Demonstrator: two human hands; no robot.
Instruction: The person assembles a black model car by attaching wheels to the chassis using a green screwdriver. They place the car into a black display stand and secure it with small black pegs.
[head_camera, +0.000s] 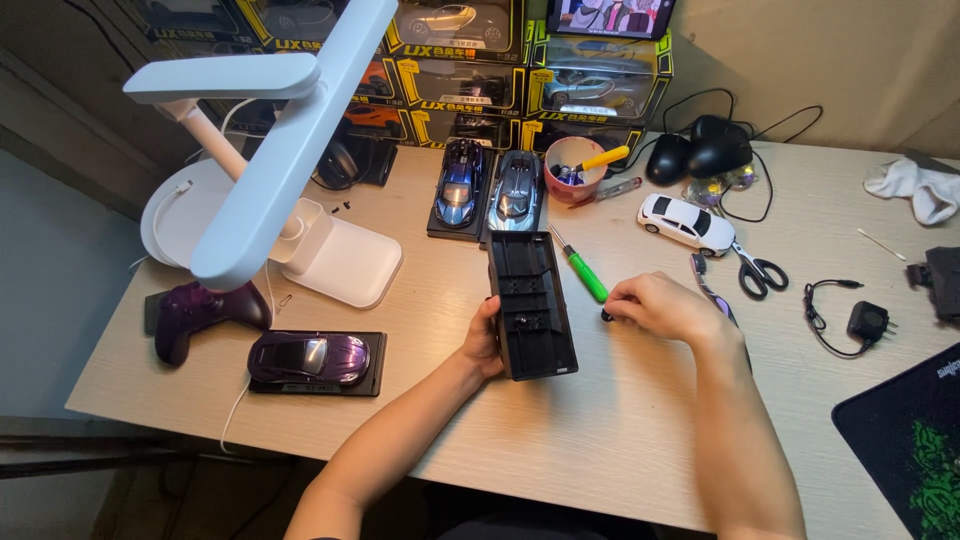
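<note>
My left hand grips the left edge of a black plastic display base, held upside down and lengthwise on the wooden desk. My right hand rests on the desk just right of the base, its fingers pinched on something small and dark that I cannot make out. A green-handled screwdriver lies between the base and my right hand, its tip pointing away from me.
Two model cars, blue and silver, stand behind the base; a purple one sits at the left, a white one at the right. Also present: white desk lamp, pink cup, scissors, charger, stacked car boxes, purple game controller.
</note>
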